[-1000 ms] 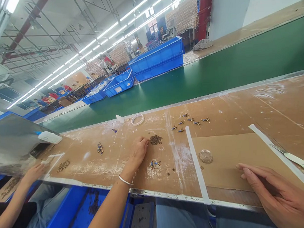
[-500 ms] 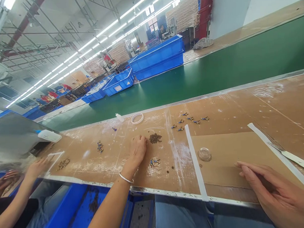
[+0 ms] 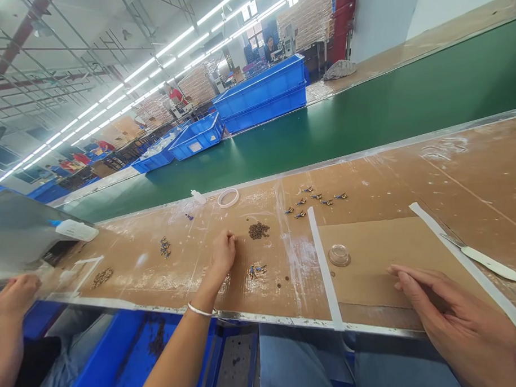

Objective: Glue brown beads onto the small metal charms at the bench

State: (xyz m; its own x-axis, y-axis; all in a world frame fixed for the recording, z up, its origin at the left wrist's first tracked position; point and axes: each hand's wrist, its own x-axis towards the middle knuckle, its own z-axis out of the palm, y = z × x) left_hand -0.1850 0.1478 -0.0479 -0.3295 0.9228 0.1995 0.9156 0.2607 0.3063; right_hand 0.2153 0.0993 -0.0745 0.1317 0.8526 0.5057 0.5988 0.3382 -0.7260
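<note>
My left hand (image 3: 223, 252) is curled closed on the table, left of a pile of small brown round pieces (image 3: 258, 231); whatever its fingers hold is hidden. Just right of its wrist lies a small group of blue-and-gold figure-like parts (image 3: 257, 271). Over the brown cardboard sheet (image 3: 369, 240), my right hand (image 3: 461, 316) has thumb and forefinger pressed together, and I cannot make out anything between them. A clear round dish (image 3: 339, 255) sits on the sheet beyond its fingertips. More of the blue-and-gold parts (image 3: 315, 196) are spread out behind the sheet's left tape strip.
A white-handled knife (image 3: 491, 262) lies at right. Tape roll (image 3: 228, 198), small white bottle (image 3: 198, 197) and larger bottle (image 3: 76, 230) stand toward the back left. Beyond runs a green conveyor (image 3: 365, 111) with blue crates (image 3: 261, 94). A co-worker's hand (image 3: 18, 293) is at far left.
My left hand has drawn slightly left from the brown pile, its fingers more curled. My right hand keeps its pinched pose. The co-worker's hand has pulled back left from the table. The view has shifted slightly.
</note>
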